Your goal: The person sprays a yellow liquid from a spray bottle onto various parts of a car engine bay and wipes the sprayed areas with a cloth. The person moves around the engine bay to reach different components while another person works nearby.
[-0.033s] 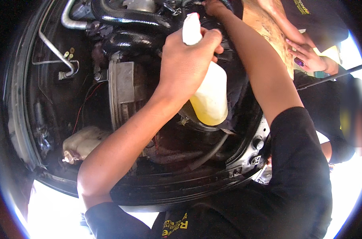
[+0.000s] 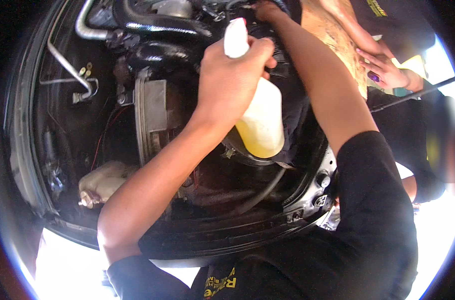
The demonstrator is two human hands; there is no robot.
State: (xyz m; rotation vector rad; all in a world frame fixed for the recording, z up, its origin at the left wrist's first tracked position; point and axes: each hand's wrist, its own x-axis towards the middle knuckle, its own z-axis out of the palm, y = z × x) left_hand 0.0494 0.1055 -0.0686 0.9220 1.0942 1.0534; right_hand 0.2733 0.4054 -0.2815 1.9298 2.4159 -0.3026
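A person in a dark short-sleeved shirt (image 2: 372,220) leans over the open engine bay (image 2: 87,150) of a vehicle. Nearest the camera, the black front edge of the bay (image 2: 212,235) runs across the lower frame with bright ground washed out below it.

Above it, the left hand (image 2: 232,75) is clamped around the neck of a translucent spray bottle (image 2: 261,120), which hangs upright over a round dark opening (image 2: 247,152) in the middle of the bay. The bottle shows yellowish liquid only in its lower part, so by the look of it much has been used or it was never full; whether anything is being sprayed at this instant cannot be told. Its white spray head (image 2: 236,36) rises above the knuckles.

Farther in, the right arm stretches to the back of the bay, where the right hand (image 2: 265,9) sits among hoses at the frame's top edge; its grip cannot be made out. How much work remains cannot be judged, since what it works on is hidden.

To the left lie a ribbed metal housing (image 2: 155,120), a pale fluid reservoir (image 2: 105,182) and bent metal pipes (image 2: 67,65). At upper right, another person's hand (image 2: 385,72) with painted nails rests on a tan surface (image 2: 337,40). The setting looks outdoors, in strong daylight.
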